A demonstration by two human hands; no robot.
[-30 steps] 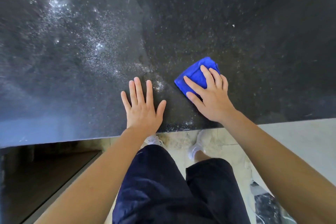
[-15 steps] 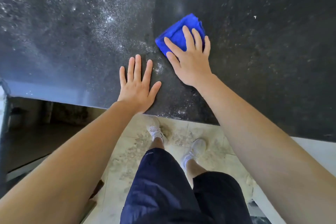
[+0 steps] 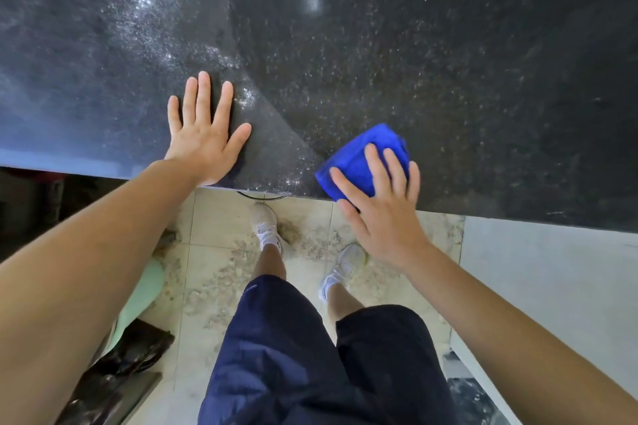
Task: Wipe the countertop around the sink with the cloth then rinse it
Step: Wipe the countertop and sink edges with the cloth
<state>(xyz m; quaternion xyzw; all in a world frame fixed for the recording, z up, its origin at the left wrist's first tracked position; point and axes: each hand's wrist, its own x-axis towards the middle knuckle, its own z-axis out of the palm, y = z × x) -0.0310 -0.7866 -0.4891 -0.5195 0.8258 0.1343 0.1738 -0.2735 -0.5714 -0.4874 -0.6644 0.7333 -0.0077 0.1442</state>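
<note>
- At the front edge of the bench (image 3: pixel 448 62): blue cloth (image 3: pixel 359 155), folded into a pad, lies just inside that edge, its near corner almost on it. Right hand (image 3: pixel 379 214) sits on top, with the heel of the hand out past the edge, over the floor (image 3: pixel 221 252).
- Grip state?
- Right grip apart: fingers straight, pressing flat on the cloth, nothing curled round it. Left hand (image 3: pixel 203 138) the same: palm down, fingers spread, braced on the bench just inside the edge, well apart from the cloth.
- What can go wrong?
- My read: the cloth is pinned by pressure only. A pull toward the edge could slide it off onto the floor, since no finger hooks it. Second, pale specks cover the dark stone back from the edge. Dragging them forward would dump them on the floor by the shoes (image 3: pixel 269 231). Third, the pad is small, so passes could leave unwiped strips.
- Sink?
- Not in view. Wiping is the step in hand; rinse not yet done, I'd say.
</note>
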